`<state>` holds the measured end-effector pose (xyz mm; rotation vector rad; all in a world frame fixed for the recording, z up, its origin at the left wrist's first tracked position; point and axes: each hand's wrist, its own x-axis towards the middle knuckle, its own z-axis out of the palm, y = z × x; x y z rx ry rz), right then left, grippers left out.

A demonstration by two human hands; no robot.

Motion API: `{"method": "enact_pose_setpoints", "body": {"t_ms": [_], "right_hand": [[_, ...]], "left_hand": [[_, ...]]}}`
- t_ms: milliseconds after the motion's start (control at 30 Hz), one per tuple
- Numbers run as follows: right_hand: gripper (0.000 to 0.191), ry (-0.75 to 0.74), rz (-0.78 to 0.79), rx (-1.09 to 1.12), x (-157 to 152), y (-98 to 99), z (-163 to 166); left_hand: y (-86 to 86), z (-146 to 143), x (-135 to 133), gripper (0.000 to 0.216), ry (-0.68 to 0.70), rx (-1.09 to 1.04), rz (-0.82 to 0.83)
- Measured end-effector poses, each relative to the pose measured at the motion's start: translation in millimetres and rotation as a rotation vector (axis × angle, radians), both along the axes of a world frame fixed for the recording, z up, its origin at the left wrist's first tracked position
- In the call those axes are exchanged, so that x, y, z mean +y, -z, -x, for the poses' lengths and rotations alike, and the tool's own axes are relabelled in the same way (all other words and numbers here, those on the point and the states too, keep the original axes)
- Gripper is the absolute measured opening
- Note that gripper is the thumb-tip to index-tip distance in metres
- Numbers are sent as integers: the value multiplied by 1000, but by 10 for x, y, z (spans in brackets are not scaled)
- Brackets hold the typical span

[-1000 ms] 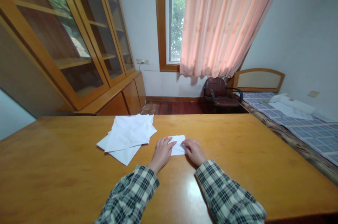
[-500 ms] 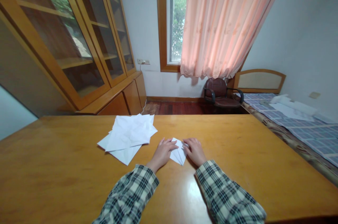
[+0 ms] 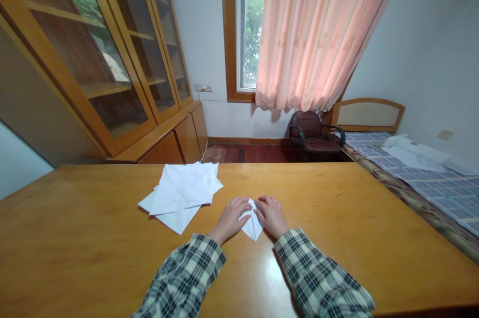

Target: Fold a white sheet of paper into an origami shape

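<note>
A small folded sheet of white paper (image 3: 253, 229) lies on the wooden table, its lower point toward me and creases running down its middle. My left hand (image 3: 232, 216) grips its left side, thumb on top and fingers curled along the upper edge. On the opposite side, my right hand (image 3: 273, 215) holds the right edge between thumb and fingers. The fingers cover both sides of the paper, so only its top tip, centre and lower point show.
Left of my hands lies a loose stack of white paper sheets (image 3: 183, 188) on the table (image 3: 93, 248). Beyond the table stand a glass-door cabinet (image 3: 127, 53), a brown armchair (image 3: 314, 133) and a bed (image 3: 411, 163) with papers on it. A pink curtain (image 3: 318, 33) partly covers the window.
The folded paper has turned slightly and shifted a little toward me. Both hands have closed in on it, with the thumbs nearer its centre. The paper stack has not moved.
</note>
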<state>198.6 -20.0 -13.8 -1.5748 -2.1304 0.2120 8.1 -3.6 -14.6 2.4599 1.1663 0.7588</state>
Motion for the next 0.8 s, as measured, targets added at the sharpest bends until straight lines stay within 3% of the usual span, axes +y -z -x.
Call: {"method": "enact_pose_setpoints", "body": {"t_ms": [167, 333, 600, 800], "right_hand": [[29, 2, -6, -2, 13, 29, 13], [28, -16, -10, 20, 14, 39, 23], [27, -25, -1, 85, 33, 58, 9], [20, -14, -3, 116, 42, 63, 4]], "left_hand": [[100, 18, 42, 50, -90, 10, -4], [154, 19, 64, 58, -133, 30, -2], [159, 25, 67, 57, -148, 26, -1], [136, 32, 67, 39, -145, 9, 5]]}}
